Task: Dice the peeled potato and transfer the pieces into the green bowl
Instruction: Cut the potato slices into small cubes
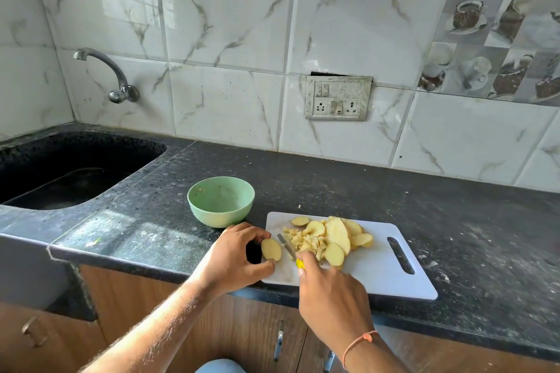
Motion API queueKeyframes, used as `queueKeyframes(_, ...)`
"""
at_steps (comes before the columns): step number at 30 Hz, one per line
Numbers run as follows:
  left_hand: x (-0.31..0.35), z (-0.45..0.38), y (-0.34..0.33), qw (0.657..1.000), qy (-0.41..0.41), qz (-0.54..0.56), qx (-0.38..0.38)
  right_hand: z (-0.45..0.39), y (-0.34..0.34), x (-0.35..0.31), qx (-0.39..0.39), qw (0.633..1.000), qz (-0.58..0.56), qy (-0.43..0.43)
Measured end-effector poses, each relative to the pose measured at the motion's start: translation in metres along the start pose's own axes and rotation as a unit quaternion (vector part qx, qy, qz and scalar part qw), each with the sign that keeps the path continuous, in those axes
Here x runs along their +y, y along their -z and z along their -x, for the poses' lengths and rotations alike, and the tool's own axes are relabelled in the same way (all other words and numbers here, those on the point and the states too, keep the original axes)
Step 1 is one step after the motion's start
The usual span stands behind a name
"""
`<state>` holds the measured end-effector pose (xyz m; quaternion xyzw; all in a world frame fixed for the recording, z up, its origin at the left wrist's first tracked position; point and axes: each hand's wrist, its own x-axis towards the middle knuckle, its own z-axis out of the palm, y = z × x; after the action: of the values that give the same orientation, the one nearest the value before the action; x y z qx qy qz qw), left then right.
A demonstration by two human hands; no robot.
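One white cutting board (378, 266) lies at the table's (454, 221) front edge, carrying a heap of pale yellow potato slices (336, 235) and small diced pieces (298, 239). The left hand (233, 254) pinches one oval slice (271, 249) between fingers and thumb. The right hand (330, 291) grips one yellow-handled knife (288, 247). One green bowl (221, 201) stands just beyond the board's left corner.

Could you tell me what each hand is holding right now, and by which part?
The left hand pinches a potato slice by its edges; the right hand grips the knife by its yellow handle.
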<state>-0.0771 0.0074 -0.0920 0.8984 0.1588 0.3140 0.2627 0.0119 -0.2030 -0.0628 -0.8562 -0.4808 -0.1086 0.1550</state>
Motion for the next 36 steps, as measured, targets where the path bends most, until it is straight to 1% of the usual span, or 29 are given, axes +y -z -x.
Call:
queueKeyframes(4,-0.003,0.0,0.0,1.0,0.006,-0.001,-0.002,-0.001,0.001,0.007,0.015,1.0,0.02,-0.004)
queueKeyframes(8,-0.003,-0.001,0.0,1.0,0.004,-0.004,-0.002,0.003,-0.005,0.001,0.03,0.997,0.058,0.034)
queueKeyframes(11,-0.004,-0.001,0.0,1.0,0.0,-0.007,-0.001,0.006,-0.01,-0.006,0.007,0.994,0.097,0.047)
queueKeyframes(14,-0.005,-0.001,0.0,1.0,-0.003,-0.009,-0.002,0.005,-0.011,-0.008,0.017,0.991,0.126,0.049)
queueKeyframes(19,-0.004,-0.002,-0.001,1.0,-0.001,-0.009,0.002,0.002,-0.005,-0.009,0.024,0.995,0.091,0.034)
queueKeyframes(22,-0.004,-0.002,-0.001,1.0,0.006,-0.009,0.003,0.004,-0.004,-0.008,0.046,0.998,0.03,0.019)
queueKeyframes(24,-0.004,-0.002,-0.001,1.0,0.009,-0.011,0.005,0.008,-0.004,-0.011,0.042,0.999,0.01,0.006)
queueKeyframes(28,-0.004,-0.001,-0.002,1.0,0.012,-0.012,0.006,0.012,-0.001,-0.011,0.002,1.0,0.008,-0.015)
queueKeyframes(32,-0.005,-0.001,-0.002,1.0,0.015,-0.011,0.003,0.008,0.001,-0.002,0.008,0.999,0.009,-0.04)
queueKeyframes(36,-0.005,-0.001,-0.001,1.0,0.016,-0.007,-0.004,0.011,-0.001,-0.003,0.018,1.0,-0.002,-0.02)
